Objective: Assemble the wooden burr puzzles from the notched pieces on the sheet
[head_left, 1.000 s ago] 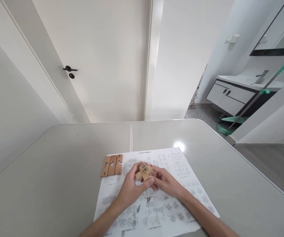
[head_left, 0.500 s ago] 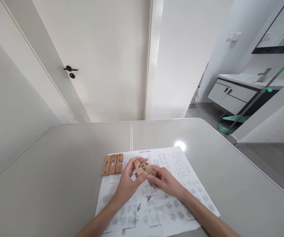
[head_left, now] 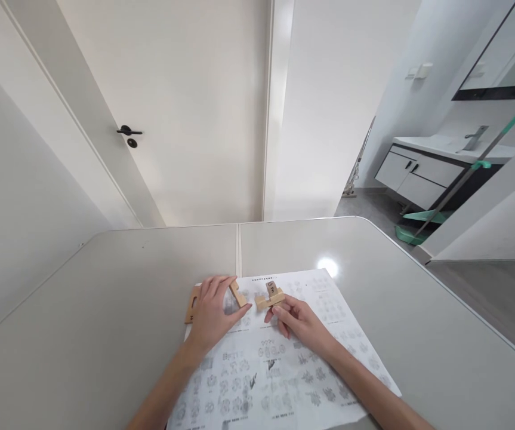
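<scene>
A notched wooden puzzle piece is held at a tilt between the fingertips and thumb of my left hand. My right hand pinches two interlocked wooden puzzle pieces, one standing up across the other with dark handwritten marks on its face. A small gap separates what the two hands hold. Behind my left hand, the end of a flat wooden piece with a slot shows; the flat pieces beside it are hidden by the hand.
A large printed sheet with rows of small diagrams lies under both hands on the light grey table. A closed door stands beyond the table. At the right are a washbasin cabinet and a green dustpan.
The wooden pieces held together by both hands have come apart. My left hand has moved left with one piece, covering most of the flat pieces; my right hand keeps the rest.
</scene>
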### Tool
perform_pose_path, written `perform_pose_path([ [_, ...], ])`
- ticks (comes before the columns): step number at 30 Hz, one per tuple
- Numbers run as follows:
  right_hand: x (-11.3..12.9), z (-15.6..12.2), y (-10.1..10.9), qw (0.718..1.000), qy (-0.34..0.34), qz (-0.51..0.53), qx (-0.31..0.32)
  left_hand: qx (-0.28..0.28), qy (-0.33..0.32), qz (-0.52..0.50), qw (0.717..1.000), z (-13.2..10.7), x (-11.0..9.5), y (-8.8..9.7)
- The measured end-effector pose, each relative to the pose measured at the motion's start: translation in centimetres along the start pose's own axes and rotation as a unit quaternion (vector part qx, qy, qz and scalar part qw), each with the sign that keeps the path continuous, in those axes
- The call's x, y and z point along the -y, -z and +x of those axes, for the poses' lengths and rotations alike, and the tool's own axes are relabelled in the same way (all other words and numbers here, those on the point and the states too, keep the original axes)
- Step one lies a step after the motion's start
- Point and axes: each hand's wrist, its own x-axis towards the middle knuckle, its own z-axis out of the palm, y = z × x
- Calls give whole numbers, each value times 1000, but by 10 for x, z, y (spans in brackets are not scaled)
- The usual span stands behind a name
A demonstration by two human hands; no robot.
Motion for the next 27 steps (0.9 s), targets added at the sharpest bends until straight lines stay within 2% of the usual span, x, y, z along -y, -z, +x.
perform_pose_path([
  [3, 1, 0, 0, 1000, -5, -4, 5, 24, -41, 37, 998, -1, 7, -1],
  [7, 1, 0, -2, 1000, -6, 2, 11, 28, -59, 49, 997, -3, 7, -3],
  [17, 3, 0, -2, 1000, -3, 5, 10, -18, -22, 50, 998, -2, 4, -1],
  [21, 2, 0, -2, 1000, -4, 9, 10, -26, -34, -29, 999, -1, -9, 3],
  [27, 0, 0, -3, 1000, 3, 1, 16, 40, -76, -115, 990, -7, -32, -1],
])
